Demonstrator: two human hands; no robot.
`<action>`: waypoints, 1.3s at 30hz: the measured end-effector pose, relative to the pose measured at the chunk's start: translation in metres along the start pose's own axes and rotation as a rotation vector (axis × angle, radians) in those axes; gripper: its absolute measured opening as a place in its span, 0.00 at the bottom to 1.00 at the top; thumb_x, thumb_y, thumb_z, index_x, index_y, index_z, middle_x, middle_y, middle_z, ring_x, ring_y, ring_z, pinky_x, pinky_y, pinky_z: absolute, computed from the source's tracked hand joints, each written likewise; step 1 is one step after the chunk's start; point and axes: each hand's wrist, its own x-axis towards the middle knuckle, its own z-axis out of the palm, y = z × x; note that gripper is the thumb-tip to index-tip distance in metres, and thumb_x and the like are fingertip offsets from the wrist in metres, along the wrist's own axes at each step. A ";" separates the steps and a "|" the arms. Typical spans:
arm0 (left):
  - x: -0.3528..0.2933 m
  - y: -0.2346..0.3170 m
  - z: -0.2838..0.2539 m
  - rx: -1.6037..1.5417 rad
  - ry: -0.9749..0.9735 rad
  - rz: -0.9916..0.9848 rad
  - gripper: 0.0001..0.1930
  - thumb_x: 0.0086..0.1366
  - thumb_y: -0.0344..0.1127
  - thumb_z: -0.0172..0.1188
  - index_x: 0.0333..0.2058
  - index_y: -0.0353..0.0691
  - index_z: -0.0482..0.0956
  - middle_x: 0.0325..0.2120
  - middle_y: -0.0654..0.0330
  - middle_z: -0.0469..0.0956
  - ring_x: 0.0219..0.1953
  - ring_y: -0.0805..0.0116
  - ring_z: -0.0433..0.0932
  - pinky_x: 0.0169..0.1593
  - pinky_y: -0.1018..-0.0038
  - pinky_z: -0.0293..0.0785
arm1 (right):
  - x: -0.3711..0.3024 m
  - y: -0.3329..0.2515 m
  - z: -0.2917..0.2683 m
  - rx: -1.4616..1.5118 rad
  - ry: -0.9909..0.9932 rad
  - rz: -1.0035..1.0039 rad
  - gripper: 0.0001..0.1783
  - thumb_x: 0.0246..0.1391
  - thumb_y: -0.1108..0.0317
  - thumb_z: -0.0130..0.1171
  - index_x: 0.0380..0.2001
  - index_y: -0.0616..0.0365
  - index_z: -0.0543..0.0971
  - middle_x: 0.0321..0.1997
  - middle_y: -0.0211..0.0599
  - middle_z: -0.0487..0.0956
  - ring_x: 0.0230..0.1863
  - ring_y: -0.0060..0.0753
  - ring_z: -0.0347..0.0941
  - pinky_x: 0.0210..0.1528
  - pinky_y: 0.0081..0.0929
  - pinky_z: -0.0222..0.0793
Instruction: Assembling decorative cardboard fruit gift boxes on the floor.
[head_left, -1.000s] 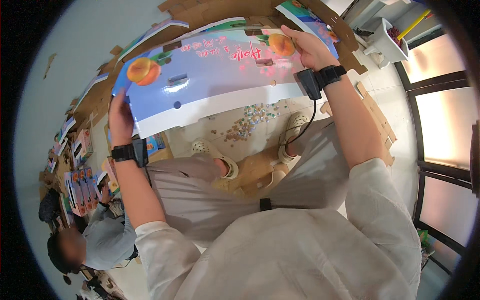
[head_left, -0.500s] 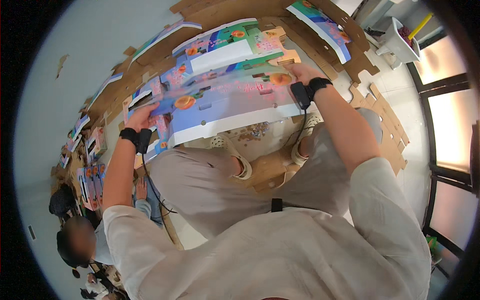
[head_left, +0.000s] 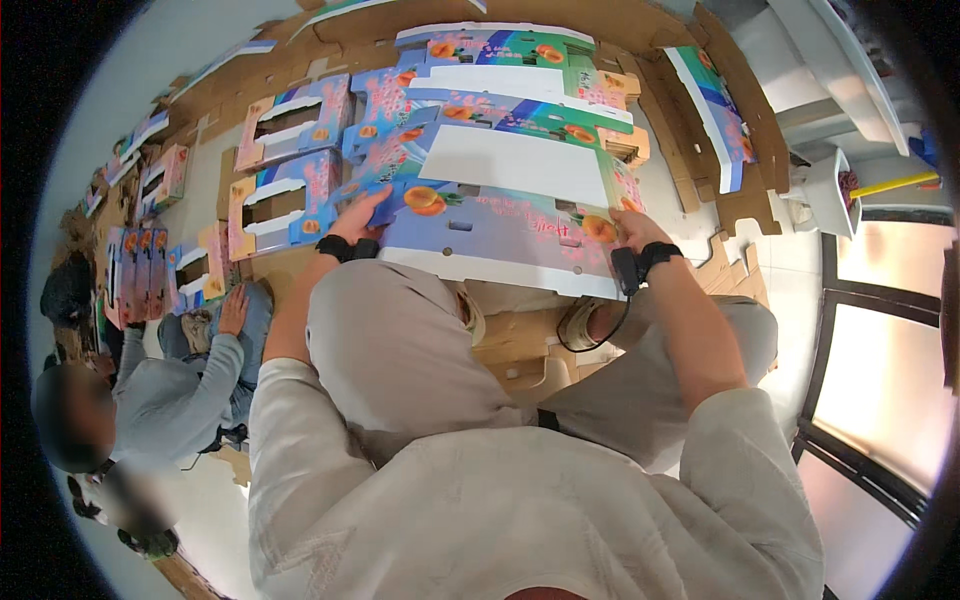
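Observation:
A printed carton blank [head_left: 480, 228] spans the space just beyond my knees, blue-violet with peaches and pink flowers and a white strip along its near edge. My left hand [head_left: 362, 215] grips its left end, fingers curled over the edge. At the opposite end my right hand [head_left: 631, 227] holds the right edge, its thumb side along the corner. Directly behind lies a similar printed piece with a broad white panel [head_left: 512, 160]; I cannot tell whether the two are joined. Farther back sits another printed carton piece [head_left: 490, 78].
Open-topped printed boxes [head_left: 290, 118] stand to the left. Brown cardboard [head_left: 690, 130] and a printed strip [head_left: 712, 120] lie at the right. A person [head_left: 170, 390] sits at the left. A white bin [head_left: 832, 190] with a yellow handle stands by the window [head_left: 885, 265].
The blurred carton blank has come to rest nearer my knees, still between both hands. My view has turned, bringing more of the boxes and the person at left into sight.

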 end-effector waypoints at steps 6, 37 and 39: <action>-0.001 -0.019 0.015 0.071 0.180 -0.061 0.24 0.67 0.40 0.72 0.58 0.48 0.74 0.52 0.62 0.80 0.51 0.62 0.82 0.46 0.58 0.84 | -0.032 0.000 0.009 -0.017 -0.007 -0.095 0.17 0.74 0.60 0.57 0.54 0.62 0.74 0.44 0.41 0.81 0.34 0.40 0.81 0.29 0.42 0.81; 0.033 0.090 0.036 -0.029 0.229 0.468 0.28 0.70 0.36 0.68 0.64 0.35 0.70 0.57 0.56 0.78 0.54 0.63 0.80 0.58 0.64 0.77 | -0.005 -0.130 0.059 -0.099 0.055 -0.442 0.21 0.71 0.53 0.61 0.51 0.62 0.79 0.44 0.34 0.81 0.42 0.32 0.78 0.41 0.35 0.76; 0.058 0.074 0.025 0.015 0.264 0.346 0.26 0.70 0.34 0.68 0.63 0.38 0.72 0.54 0.57 0.80 0.52 0.62 0.82 0.54 0.60 0.81 | 0.026 -0.111 0.057 -0.181 0.116 -0.367 0.21 0.70 0.52 0.62 0.50 0.62 0.80 0.42 0.34 0.81 0.40 0.31 0.77 0.38 0.34 0.75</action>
